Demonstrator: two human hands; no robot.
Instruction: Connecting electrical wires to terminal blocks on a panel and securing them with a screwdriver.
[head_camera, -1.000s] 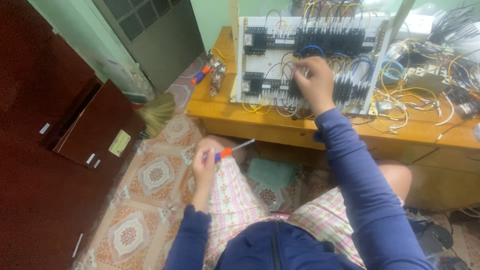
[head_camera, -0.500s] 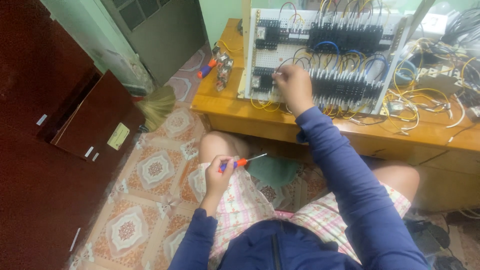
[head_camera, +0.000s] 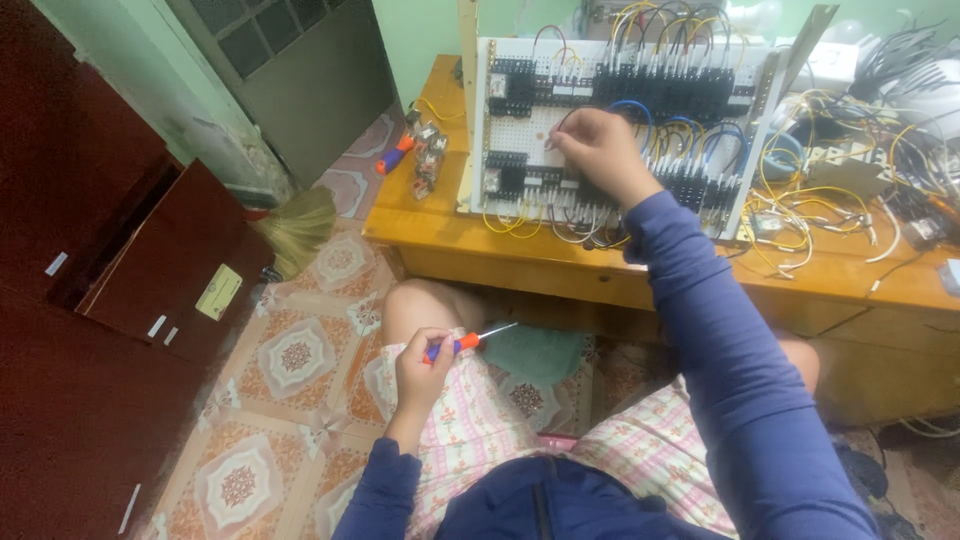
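Your left hand (head_camera: 422, 368) was closed around a small screwdriver (head_camera: 468, 342) with an orange and blue handle, resting on your left thigh, its thin shaft pointing right and slightly up toward the wooden surface (head_camera: 520, 250). Your right hand (head_camera: 598, 152) reached up to the white perforated wiring panel (head_camera: 540, 125) standing upright on that surface, fingers curled and pressed together at the panel's middle, among black terminal blocks (head_camera: 660, 92) and yellow and blue wires; whether it pinched a wire I could not tell. A second screwdriver (head_camera: 394, 156) lay at the surface's left end. A broom (head_camera: 292, 228) leaned by the dark red cabinet (head_camera: 170, 260).
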